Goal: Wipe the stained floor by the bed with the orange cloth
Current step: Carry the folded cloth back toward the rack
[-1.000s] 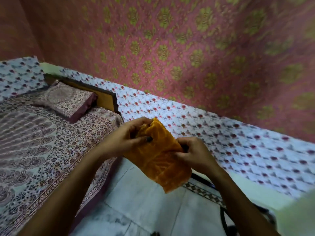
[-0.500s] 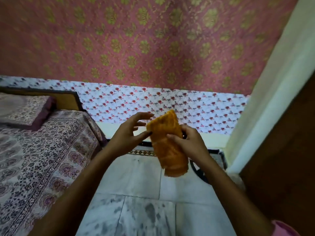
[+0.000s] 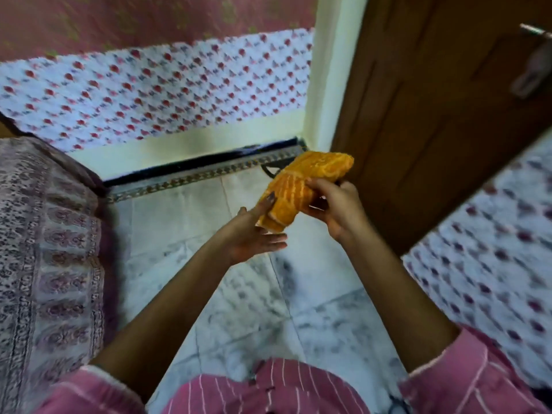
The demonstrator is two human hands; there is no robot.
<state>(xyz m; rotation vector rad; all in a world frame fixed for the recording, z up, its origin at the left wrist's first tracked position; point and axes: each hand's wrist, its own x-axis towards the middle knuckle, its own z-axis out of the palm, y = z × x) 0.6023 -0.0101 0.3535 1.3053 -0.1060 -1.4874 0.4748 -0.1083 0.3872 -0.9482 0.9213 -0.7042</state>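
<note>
I hold the folded orange cloth (image 3: 301, 186) in the air above the floor, near the door. My right hand (image 3: 337, 210) grips it from the right side, fingers curled round its middle. My left hand (image 3: 254, 234) is spread palm up under the cloth's lower end, with its thumb lying against the cloth. Below lies the pale marble floor (image 3: 245, 297), marked with grey smudges between the bed (image 3: 44, 249) and the door. The bed with its patterned cover runs along the left edge.
A brown wooden door (image 3: 433, 115) stands at the right with a metal handle (image 3: 534, 67) near the top corner. A floral cloth (image 3: 155, 91) hangs on the far wall above a patterned skirting strip (image 3: 194, 174). More floral fabric (image 3: 493, 264) is at the right.
My view has swung down and to the right, from the wall and bed toward the floor and door. My left hand has let go of the cloth and spread out beneath it.
</note>
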